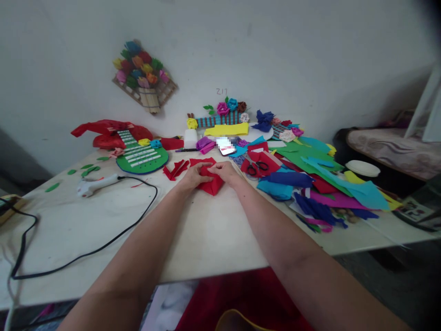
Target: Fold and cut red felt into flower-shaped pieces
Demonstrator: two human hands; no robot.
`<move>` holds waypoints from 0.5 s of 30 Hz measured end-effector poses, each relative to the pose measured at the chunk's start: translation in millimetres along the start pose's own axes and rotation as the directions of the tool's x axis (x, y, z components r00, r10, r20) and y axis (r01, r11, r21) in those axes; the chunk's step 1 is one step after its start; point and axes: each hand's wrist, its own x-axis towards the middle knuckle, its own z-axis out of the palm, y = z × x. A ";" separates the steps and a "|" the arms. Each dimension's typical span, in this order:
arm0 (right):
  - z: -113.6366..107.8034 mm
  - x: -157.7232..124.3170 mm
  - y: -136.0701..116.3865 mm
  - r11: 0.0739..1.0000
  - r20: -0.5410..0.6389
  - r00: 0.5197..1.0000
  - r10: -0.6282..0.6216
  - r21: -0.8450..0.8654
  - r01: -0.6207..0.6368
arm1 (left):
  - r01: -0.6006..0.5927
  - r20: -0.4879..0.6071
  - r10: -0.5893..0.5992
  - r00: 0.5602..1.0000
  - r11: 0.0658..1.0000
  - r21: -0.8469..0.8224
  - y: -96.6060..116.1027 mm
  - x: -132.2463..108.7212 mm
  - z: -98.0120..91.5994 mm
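Note:
Both hands meet over a folded piece of red paper [212, 185] at the middle of the table. My left hand [195, 176] has its fingers closed on the paper's left side. From the right, my right hand [225, 173] pinches the paper near its upper edge, fingertips close to the left ones. Just left of them lie red folded scraps [175, 170]. Black-handled scissors [257, 168] rest on red paper to the right.
A white glue gun [98, 184] lies on the left, its black cord looping over the table [206, 243]. Behind it is a green decorated board [146, 160]. Coloured paper [292, 179] is heaped on the right; a phone [226, 146] lies behind the hands.

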 end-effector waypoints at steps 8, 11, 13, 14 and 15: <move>0.8 -0.2 -3.0 0.999 0.016 1.000 0.012 0.036 -0.012 | 0.008 0.013 -0.009 1.000 0.998 0.055 8.6 -4.3 2.8; 2.0 -0.3 -3.3 1.000 0.015 1.000 0.009 0.015 -0.010 | -0.004 0.002 0.003 1.000 0.997 0.081 11.6 -5.6 6.2; 2.8 -0.5 -3.9 1.000 0.009 1.000 0.001 0.009 -0.001 | -0.012 -0.001 0.012 1.000 0.997 0.077 12.3 -6.1 7.5; 3.0 -0.7 -4.4 1.000 0.004 1.000 -0.003 0.012 0.003 | -0.016 0.004 0.016 1.000 0.997 0.071 12.2 -6.1 7.6; 3.1 -1.0 -5.1 1.000 0.000 1.000 -0.006 0.016 0.006 | -0.017 0.011 0.016 1.000 0.998 0.065 11.8 -6.1 7.4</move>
